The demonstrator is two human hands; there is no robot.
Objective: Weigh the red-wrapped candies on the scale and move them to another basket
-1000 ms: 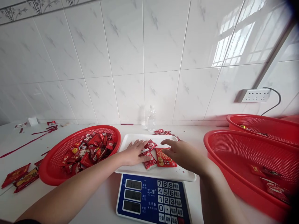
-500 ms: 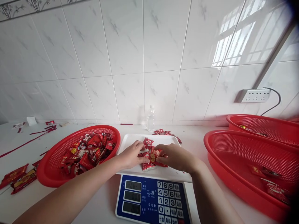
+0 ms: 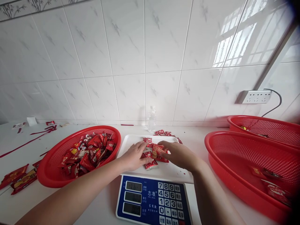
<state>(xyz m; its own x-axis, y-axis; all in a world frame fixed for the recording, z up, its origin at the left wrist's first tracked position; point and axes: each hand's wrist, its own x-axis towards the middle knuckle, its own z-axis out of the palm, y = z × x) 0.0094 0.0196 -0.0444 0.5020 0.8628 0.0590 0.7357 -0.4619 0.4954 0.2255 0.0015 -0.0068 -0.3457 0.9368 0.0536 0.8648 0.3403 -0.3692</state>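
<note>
Several small red snack packets lie in a loose cluster on the white tray of a weighing scale. My left hand is at the cluster's left side, fingers stretched forward and thumb apart, touching the packets. On the opposite side my right hand curves over the edge of a red packet with a cookie picture, its thumb and fingers spread. Another red packet sits at the back, and one more at the front. Part of the cluster is hidden by my fingers.
The scale's blue keypad panel faces me. A red basket heaped with packets stands left; red baskets with a few packets stand right. Behind the tray are a clear bottle and more packets. A power strip is on the wall.
My hands have shifted slightly and loosened around the packets. The cookie-picture packet shows more fully, and the front packet has turned and moved a little right and back.
</note>
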